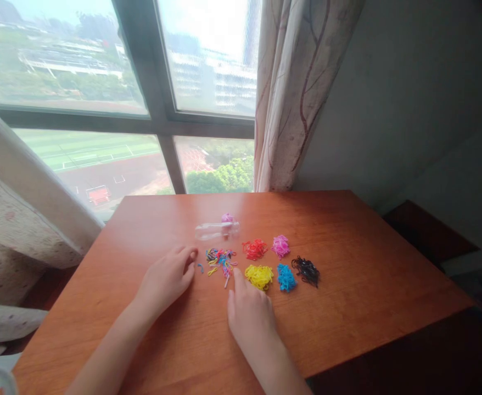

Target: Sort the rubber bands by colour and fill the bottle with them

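Note:
A loose heap of mixed-colour small rubber bands (220, 259) lies mid-table. To its right sit sorted piles: red (254, 249), pink (281, 246), yellow (259, 276), blue (286, 277) and black (306, 270). My left hand (167, 280) rests on the table just left of the mixed heap, fingers loosely curled, its tips near the bands. My right hand (251, 315) lies below the heap with the index finger stretched out, its tip at the heap's lower right beside the yellow pile. Neither hand visibly holds anything.
A clear plastic bag (216, 230) with a small purple clump (227, 218) at it lies behind the bands. The wooden table (368, 285) stands against a window with a curtain (294, 93) at the right. A cushioned seat is at the left.

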The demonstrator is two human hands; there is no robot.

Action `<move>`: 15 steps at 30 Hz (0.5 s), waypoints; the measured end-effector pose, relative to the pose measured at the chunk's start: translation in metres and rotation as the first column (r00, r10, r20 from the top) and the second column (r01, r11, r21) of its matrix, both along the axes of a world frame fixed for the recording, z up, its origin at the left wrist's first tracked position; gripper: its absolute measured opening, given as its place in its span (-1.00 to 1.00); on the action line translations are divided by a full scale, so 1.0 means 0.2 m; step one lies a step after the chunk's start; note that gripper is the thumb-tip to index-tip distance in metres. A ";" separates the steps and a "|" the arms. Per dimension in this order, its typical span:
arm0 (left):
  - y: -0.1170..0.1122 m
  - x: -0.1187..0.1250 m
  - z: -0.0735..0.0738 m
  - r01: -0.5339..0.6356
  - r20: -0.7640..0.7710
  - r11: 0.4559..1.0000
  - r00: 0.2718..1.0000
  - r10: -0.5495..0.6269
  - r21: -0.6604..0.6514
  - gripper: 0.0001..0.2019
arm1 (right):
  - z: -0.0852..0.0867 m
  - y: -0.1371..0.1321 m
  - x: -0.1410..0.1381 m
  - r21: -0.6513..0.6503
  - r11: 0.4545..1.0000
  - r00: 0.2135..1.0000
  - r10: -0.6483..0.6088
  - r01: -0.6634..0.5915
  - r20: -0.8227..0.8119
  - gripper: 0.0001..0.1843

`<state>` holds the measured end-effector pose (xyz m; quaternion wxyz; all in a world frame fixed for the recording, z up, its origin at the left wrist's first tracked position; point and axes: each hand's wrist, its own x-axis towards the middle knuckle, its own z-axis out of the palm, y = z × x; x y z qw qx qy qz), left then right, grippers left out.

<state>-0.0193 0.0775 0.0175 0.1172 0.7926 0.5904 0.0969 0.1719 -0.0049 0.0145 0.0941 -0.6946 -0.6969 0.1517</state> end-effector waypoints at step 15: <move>-0.01 0.11 -0.04 0.108 0.092 0.993 0.989 -0.113 0.055 -0.73 | 0.07 0.27 -0.07 -0.135 0.988 0.997 -0.065 0.070 0.040 -0.71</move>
